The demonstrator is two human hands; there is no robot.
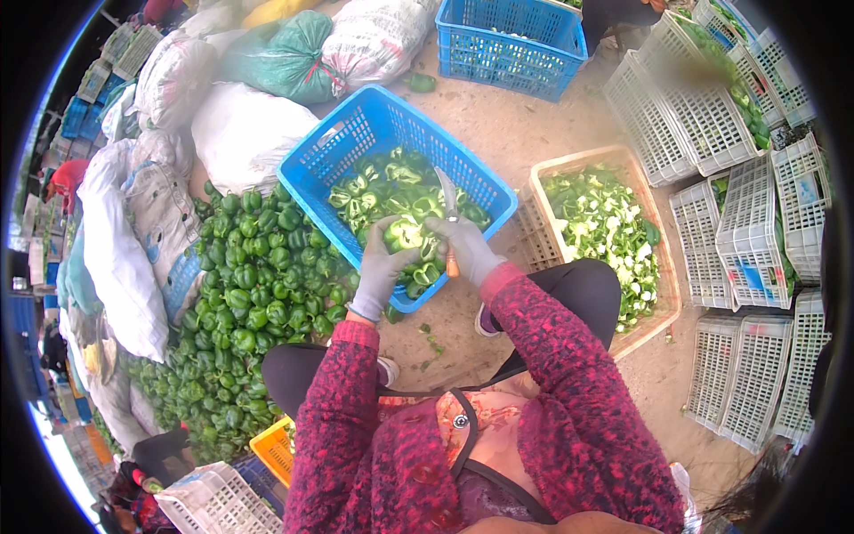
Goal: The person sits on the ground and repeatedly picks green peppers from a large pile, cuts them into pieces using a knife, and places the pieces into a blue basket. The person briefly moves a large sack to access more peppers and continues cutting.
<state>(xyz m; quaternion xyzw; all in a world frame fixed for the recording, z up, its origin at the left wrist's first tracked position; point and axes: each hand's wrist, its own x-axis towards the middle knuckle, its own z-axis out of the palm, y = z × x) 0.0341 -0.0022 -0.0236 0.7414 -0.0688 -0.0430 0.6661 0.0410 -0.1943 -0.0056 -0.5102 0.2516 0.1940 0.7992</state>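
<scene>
Two gloved hands meet over the near edge of the blue crate: the left hand is closed around a cut green pepper. Just to its right, the right hand is closed on a knife, blade pointing up and away, beside the pepper.

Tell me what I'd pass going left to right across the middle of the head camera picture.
White sacks → pile of whole green peppers → left hand holding a cut pepper → right hand with a knife → tan crate of pepper scraps → white crates.
</scene>
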